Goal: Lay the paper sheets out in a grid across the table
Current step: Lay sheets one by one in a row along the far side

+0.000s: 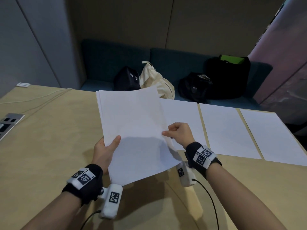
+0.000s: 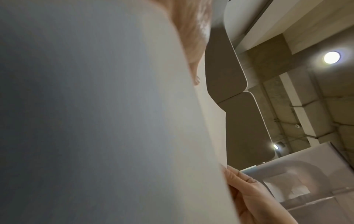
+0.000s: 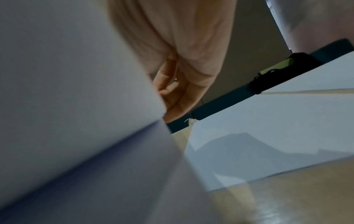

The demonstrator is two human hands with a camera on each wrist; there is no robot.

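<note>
**Paper sheets held above the table, three already laid down**

The stack of paper sheets (image 1: 134,130) was held above the wooden table (image 1: 49,138), tilted up toward the person, with its far edge reaching toward the bench (image 1: 166,55) behind the table. The left hand (image 1: 106,150) gripped the stack at its lower left edge, thumb (image 1: 116,140) on top of the uppermost sheet and the palm beneath; the fingers under the paper were hidden. The right hand (image 1: 179,133) pinched the right edge of the stack partway up, thumb and fingertips closed on the paper there. Whether it held one sheet or several could not be told. The bulk of the stack lay between the two hands and extended beyond them, away from the person.

Three single sheets lay flat on the table to the right, side by side in a row with narrow strips of wood showing between them: the nearest sheet (image 1: 182,117) partly covered by the held stack, the middle sheet (image 1: 227,130), and the far right sheet (image 1: 274,138).

In the left wrist view the underside of the stack (image 2: 95,121) filled most of the picture. In the right wrist view the curled fingers (image 3: 172,98) sat against the paper's edge.

On the bench stood dark bags (image 1: 194,87) and a cream cloth bag (image 1: 157,83).
</note>
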